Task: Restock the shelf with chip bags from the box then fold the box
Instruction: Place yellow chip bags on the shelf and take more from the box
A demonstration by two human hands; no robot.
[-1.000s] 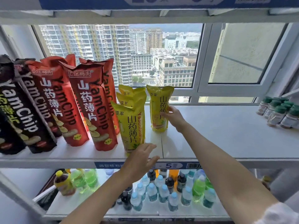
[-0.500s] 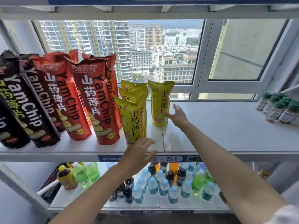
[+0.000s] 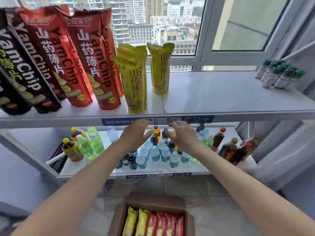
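On the white shelf [image 3: 221,99] stand black chip bags [image 3: 22,68], red chip bags [image 3: 95,65] and yellow chip bags [image 3: 134,82], with one yellow bag [image 3: 160,68] set apart to their right. My left hand [image 3: 134,133] and my right hand [image 3: 180,133] hover empty, fingers spread, just below the shelf's front edge. An open cardboard box [image 3: 119,217] lies on the floor at the bottom, holding yellow and red chip bags [image 3: 153,223] side by side.
Small green-capped jars [image 3: 279,74] crowd the shelf's far right. The lower shelf [image 3: 109,169] holds several drink bottles [image 3: 153,150]. A window [image 3: 199,31] runs behind the shelf. Grey floor lies around the box.
My right hand let go of the separate yellow bag and pulled back below the shelf edge. My left hand dropped too. The view tilted down, bringing the box into sight.
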